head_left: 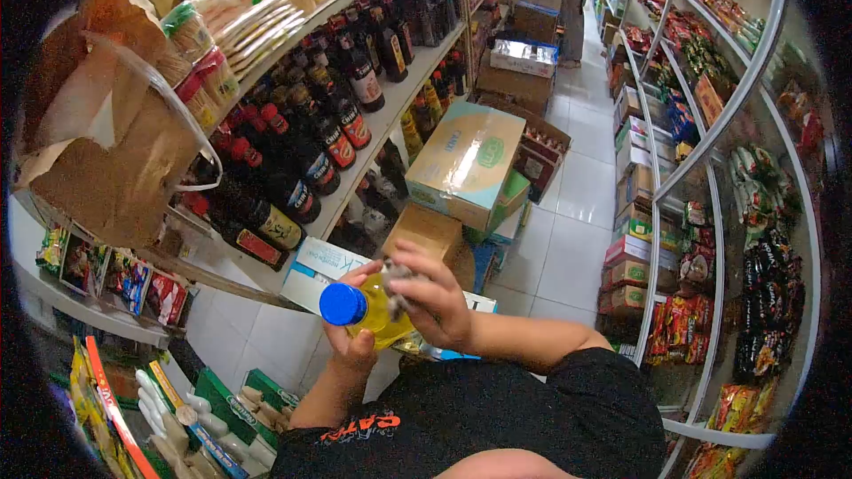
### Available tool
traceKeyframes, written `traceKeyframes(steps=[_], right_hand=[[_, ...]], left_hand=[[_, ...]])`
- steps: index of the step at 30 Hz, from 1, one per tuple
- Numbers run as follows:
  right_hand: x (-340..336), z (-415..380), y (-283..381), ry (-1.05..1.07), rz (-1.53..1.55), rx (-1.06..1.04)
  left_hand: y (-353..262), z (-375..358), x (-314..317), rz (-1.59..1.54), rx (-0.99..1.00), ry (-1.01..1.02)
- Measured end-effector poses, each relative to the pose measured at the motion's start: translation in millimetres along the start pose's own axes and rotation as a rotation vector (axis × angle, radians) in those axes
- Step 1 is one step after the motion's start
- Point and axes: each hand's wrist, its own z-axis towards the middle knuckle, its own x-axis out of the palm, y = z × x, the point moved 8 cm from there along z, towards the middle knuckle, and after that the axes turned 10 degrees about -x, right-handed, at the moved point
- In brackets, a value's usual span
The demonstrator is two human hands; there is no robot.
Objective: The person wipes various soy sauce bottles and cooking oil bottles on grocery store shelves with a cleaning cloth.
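My left hand (353,348) is wrapped round a bottle of yellow liquid, which looks like cooking oil (378,303), with its blue cap (343,303) tilted towards me. Against the side of the bottle, my right hand (437,300) presses a crumpled greyish cloth (397,287), its fingers curled over it. Both hands are in front of my chest, above stacked cartons. The bottle's lower end is hidden behind the cloth and my right hand.
Dark sauce bottles (321,173) crowd the shelf at left, beside a large brown paper bag (106,142). Cartons, including a taped box (466,164), stand along the tiled aisle (568,213). Packet-filled shelves (683,302) line the right. A person stands far down the aisle.
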Motion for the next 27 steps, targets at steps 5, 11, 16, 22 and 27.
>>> traceKeyframes(steps=[5, 11, 16, 22, 27], right_hand=[[0, -67, -6, 0.091, -0.111, -0.01], [-6, -61, 8, 0.077, -0.249, 0.067], [7, -10, 45, 0.058, -0.493, -0.246], [37, -76, 30, 0.291, -0.732, -0.447], [19, -133, -10, 0.47, -0.408, -0.066]], left_hand=[[7, 3, -4, 0.025, -0.073, -0.026], [7, 9, 3, 0.078, -0.045, -0.023], [1, 10, 9, 0.049, -0.08, 0.005], [15, 21, -10, -0.139, -0.118, -0.041], [16, 26, -15, -0.252, -0.154, -0.042]])
